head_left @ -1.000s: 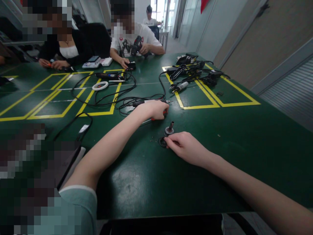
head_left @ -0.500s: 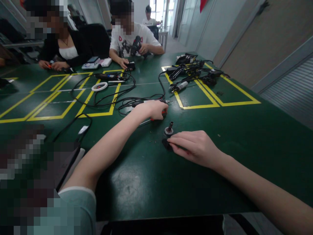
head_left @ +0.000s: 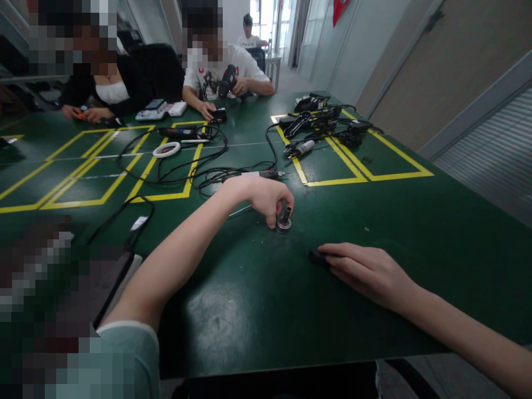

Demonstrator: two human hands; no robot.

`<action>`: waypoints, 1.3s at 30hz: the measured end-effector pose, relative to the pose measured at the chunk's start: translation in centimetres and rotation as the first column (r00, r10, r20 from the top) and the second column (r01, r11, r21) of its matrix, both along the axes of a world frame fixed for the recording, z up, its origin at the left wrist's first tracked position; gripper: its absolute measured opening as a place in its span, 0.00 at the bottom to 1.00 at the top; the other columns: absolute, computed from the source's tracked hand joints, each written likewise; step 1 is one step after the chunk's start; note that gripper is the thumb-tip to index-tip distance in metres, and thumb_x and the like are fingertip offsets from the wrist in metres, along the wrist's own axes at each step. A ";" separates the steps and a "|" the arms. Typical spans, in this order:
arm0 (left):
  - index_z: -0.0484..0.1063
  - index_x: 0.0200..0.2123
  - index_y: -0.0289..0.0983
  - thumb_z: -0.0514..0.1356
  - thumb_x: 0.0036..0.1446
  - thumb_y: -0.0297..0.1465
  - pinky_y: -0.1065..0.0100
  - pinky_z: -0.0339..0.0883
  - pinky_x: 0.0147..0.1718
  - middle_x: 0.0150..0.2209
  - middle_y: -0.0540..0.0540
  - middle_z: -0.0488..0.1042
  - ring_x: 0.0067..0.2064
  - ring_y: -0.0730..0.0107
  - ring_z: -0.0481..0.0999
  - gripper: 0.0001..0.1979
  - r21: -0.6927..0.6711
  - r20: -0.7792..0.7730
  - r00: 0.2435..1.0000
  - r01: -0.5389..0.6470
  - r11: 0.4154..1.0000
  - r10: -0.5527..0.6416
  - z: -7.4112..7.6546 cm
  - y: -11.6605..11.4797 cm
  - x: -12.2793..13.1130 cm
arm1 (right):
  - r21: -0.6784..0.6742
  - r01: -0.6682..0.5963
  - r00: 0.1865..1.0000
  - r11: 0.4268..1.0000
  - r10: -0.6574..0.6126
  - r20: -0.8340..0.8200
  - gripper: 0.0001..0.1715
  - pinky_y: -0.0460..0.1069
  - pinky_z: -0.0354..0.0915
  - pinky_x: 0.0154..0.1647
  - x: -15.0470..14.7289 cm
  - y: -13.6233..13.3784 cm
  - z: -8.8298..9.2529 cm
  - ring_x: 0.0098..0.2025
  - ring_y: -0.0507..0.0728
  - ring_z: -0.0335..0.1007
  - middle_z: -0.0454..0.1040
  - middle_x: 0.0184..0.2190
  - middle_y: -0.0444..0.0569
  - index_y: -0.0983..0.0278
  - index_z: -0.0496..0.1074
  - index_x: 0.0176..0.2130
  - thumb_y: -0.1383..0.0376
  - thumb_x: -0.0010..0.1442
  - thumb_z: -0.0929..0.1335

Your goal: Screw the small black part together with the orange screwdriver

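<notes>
My left hand (head_left: 272, 198) reaches over the table with thumb and index finger curled around a small round metal part (head_left: 284, 226) with an upright shaft. The part stands on the green tabletop. To its right, my right hand (head_left: 366, 269) pinches a small black piece (head_left: 318, 257) low over the table, and the fingers cover much of it. A thin metal rod (head_left: 240, 210) lies beside my left wrist, its other end hidden behind the hand.
Beyond my left hand lies a grey pen-shaped tool (head_left: 266, 174) with coiled black cable. Black tools and cables (head_left: 310, 123) are heaped at the far right within yellow tape. A white ring (head_left: 166, 149) lies left. Two people sit across the table (head_left: 233, 343), handling objects.
My left hand has come off a red-handled tool and moved nearer, to the metal part. My right hand has drawn away from that part to the right, carrying the black piece.
</notes>
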State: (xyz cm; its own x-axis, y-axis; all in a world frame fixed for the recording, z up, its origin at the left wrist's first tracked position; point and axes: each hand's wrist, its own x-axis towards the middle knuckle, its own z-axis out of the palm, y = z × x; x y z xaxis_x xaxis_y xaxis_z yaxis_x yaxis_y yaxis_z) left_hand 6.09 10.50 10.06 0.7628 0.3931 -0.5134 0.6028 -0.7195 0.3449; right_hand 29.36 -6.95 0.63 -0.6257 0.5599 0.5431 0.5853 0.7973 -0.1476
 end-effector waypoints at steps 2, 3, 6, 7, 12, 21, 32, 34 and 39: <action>0.81 0.47 0.41 0.72 0.47 0.29 0.70 0.69 0.39 0.41 0.51 0.85 0.42 0.65 0.82 0.20 -0.083 0.021 1.000 0.004 0.997 -0.003 -0.6 0.0 0.2 | -0.021 0.049 0.998 0.999 -0.050 -0.034 0.07 0.48 0.79 0.32 0.6 -0.8 0.0 0.39 0.58 0.86 0.85 0.45 0.56 0.60 0.74 0.43 0.71 0.69 0.67; 0.81 0.45 0.40 0.72 0.48 0.29 0.70 0.70 0.38 0.41 0.50 0.85 0.41 0.65 0.82 0.19 -0.111 0.037 0.999 0.008 0.994 -0.004 -0.9 0.1 0.2 | -0.035 0.061 0.997 0.998 -0.063 -0.054 0.06 0.48 0.80 0.33 0.7 -1.1 0.1 0.39 0.58 0.86 0.85 0.45 0.57 0.60 0.73 0.43 0.71 0.68 0.69; 0.81 0.44 0.38 0.71 0.49 0.28 0.71 0.70 0.37 0.40 0.49 0.85 0.40 0.66 0.83 0.16 -0.158 0.106 0.994 0.020 0.987 -0.004 -1.6 0.5 0.2 | -0.117 0.075 0.990 0.990 -0.088 -0.114 0.05 0.50 0.82 0.35 1.0 -1.8 0.3 0.39 0.59 0.86 0.85 0.43 0.55 0.59 0.74 0.42 0.68 0.66 0.72; 0.81 0.44 0.37 0.71 0.49 0.27 0.71 0.70 0.37 0.40 0.48 0.86 0.40 0.66 0.83 0.16 -0.162 0.129 0.992 0.023 0.986 -0.002 -1.8 0.6 0.2 | -0.152 0.079 0.985 0.985 -0.100 -0.138 0.04 0.50 0.82 0.35 1.0 -1.9 0.3 0.38 0.59 0.86 0.85 0.41 0.52 0.58 0.74 0.40 0.68 0.66 0.72; 0.80 0.44 0.36 0.70 0.52 0.25 0.72 0.70 0.38 0.38 0.49 0.85 0.38 0.69 0.83 0.14 -0.139 0.278 0.960 0.031 0.990 0.009 -3.2 0.7 1.0 | -0.299 0.153 0.957 0.942 -0.217 -0.194 0.08 0.48 0.77 0.32 0.3 -1.5 0.2 0.32 0.56 0.81 0.80 0.33 0.46 0.58 0.69 0.36 0.67 0.64 0.72; 0.77 0.51 0.33 0.62 0.60 0.27 0.69 0.72 0.38 0.36 0.46 0.83 0.36 0.68 0.81 0.16 -0.152 0.427 0.892 -0.092 0.984 0.149 -1.3 0.9 0.0 | -0.327 0.473 0.865 0.818 -0.502 -0.002 0.43 0.53 0.70 0.28 -2.0 2.5 0.0 0.32 0.58 0.71 0.72 0.46 0.54 0.63 0.63 0.58 0.43 0.55 0.77; 0.76 0.48 0.37 0.64 0.61 0.35 0.70 0.67 0.30 0.35 0.49 0.82 0.30 0.68 0.80 0.14 0.020 -0.010 0.938 -0.347 0.938 0.347 -0.3 -2.5 -5.1 | -0.451 0.265 0.942 0.852 -0.329 -0.070 0.08 0.54 0.72 0.41 -6.8 6.0 0.5 0.41 0.60 0.79 0.77 0.44 0.53 0.64 0.76 0.44 0.64 0.64 0.72; 0.74 0.54 0.40 0.67 0.56 0.35 0.70 0.66 0.32 0.39 0.49 0.83 0.35 0.66 0.81 0.22 0.046 -0.048 0.949 -0.310 0.950 0.312 -0.8 -3.2 -6.3 | -0.453 0.211 0.956 0.866 -0.280 -0.090 0.08 0.54 0.72 0.42 -7.3 6.3 0.3 0.42 0.60 0.79 0.77 0.44 0.53 0.64 0.76 0.44 0.65 0.64 0.72; 0.74 0.56 0.40 0.73 0.49 0.35 0.70 0.65 0.34 0.40 0.49 0.81 0.37 0.65 0.79 0.30 0.069 0.072 0.932 -0.361 0.930 0.356 -2.6 -3.9 -8.3 | -0.438 0.173 0.962 0.882 -0.246 -0.116 0.17 0.54 0.72 0.43 -9.0 7.1 -0.3 0.44 0.61 0.79 0.79 0.44 0.52 0.63 0.76 0.47 0.60 0.60 0.78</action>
State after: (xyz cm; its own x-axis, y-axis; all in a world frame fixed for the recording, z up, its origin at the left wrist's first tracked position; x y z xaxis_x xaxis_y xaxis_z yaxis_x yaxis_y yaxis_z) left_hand -2.17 6.57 7.41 0.5908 0.6836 -0.4285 0.8065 -0.4858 0.3369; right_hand 20.35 0.14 0.28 -0.3913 0.8660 0.3114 0.6702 0.5001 -0.5484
